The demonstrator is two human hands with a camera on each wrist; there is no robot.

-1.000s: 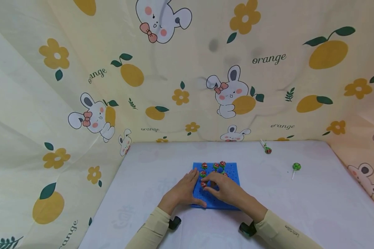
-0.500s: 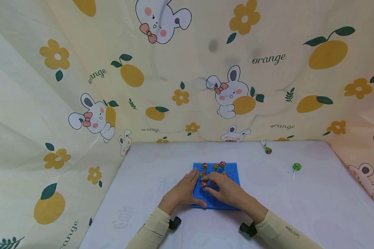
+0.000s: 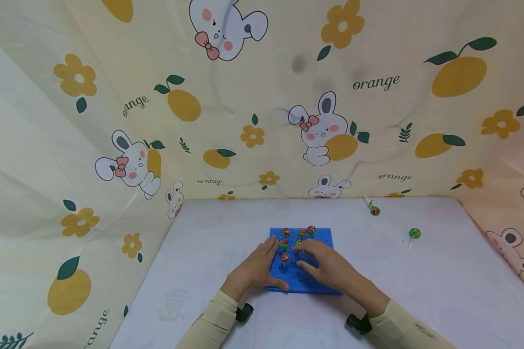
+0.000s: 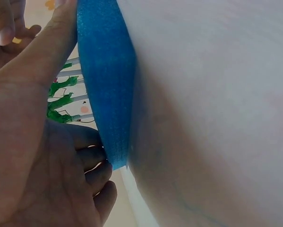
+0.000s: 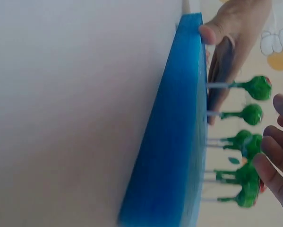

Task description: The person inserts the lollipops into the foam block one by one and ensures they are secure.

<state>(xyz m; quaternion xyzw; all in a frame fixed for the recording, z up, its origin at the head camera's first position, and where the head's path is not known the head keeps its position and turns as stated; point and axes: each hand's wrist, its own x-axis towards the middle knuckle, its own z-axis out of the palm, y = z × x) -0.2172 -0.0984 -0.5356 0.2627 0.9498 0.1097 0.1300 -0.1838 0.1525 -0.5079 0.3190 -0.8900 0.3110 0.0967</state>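
A blue pegboard-like foam block [image 3: 303, 282] with rows of small holes lies on the table, and several red-and-green wrapped lollipops stand in it on their sticks. My left hand [image 3: 256, 265] rests along its left side, fingers straight and thumb by the front edge. Over the block's right half hovers my right hand [image 3: 327, 264], thumb and fingers apart with nothing between them. Its fingertips are near a middle lollipop [image 3: 299, 242], which they partly hide. The front-left lollipop [image 3: 285, 258] stands upright, away from the right hand. In the right wrist view the green wrappers [image 5: 258, 88] sit beside the fingers.
Two loose lollipops lie on the table at the right: a green one [image 3: 415, 233] and, farther back, a red-and-green one [image 3: 374, 211]. The white-covered table [image 3: 209, 228] meets a printed cloth backdrop [image 3: 244, 72] behind and at the sides.
My right hand has let go of the front-left lollipop and moved to the right, its fingers opening. That lollipop stays standing in the block. The left hand has not moved.
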